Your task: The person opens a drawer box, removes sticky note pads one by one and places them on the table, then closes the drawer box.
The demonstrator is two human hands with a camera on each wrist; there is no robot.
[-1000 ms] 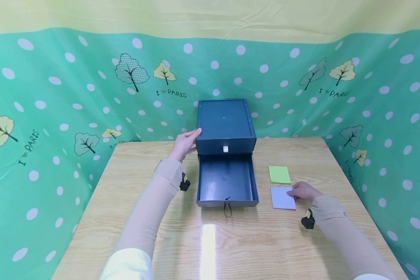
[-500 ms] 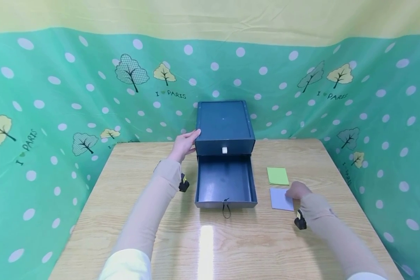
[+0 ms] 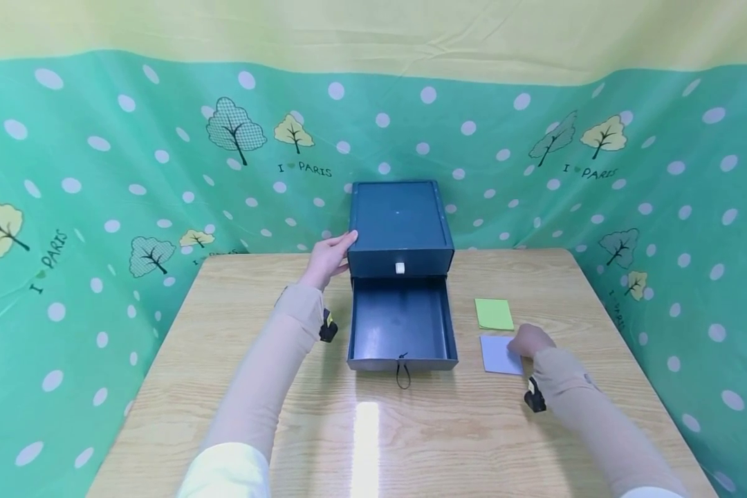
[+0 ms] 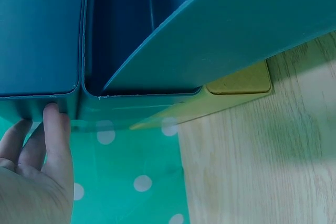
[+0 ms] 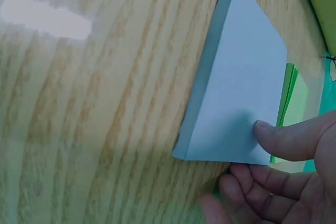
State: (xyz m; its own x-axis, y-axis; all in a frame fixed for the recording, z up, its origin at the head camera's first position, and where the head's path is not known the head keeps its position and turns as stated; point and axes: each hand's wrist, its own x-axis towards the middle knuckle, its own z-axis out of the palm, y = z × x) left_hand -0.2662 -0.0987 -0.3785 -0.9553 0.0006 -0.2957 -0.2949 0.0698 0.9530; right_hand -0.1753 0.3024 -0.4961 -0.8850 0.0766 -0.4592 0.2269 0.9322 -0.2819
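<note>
The drawer cabinet [image 3: 398,214] is standing on the bench [image 3: 243,311], with one dark blue drawer [image 3: 373,364] projecting from its front below the drawer with the white knob [image 3: 400,268]. A pale blue note pad [image 3: 498,355] is lying to the right of the cabinet and forward of its front, and a green note pad [image 3: 494,314] is lying just beyond it, closer to the cabinet. The step in hand is seemingly the taking of the blue pad: it is best served by pinching the full thickness of the block, so that no sheets are sliding apart, and by keeping the pad level. The right hand [image 3: 531,340] is gripping the pad's right-hand side, the thumb pressing on the upper face and the other fingers curling at the edge below; whether the pad is leaving the bench cannot be told. The left hand [image 3: 327,259] is resting its nearly straight, slightly spread fingers against the cabinet's left side, apparently steadying it.
</note>
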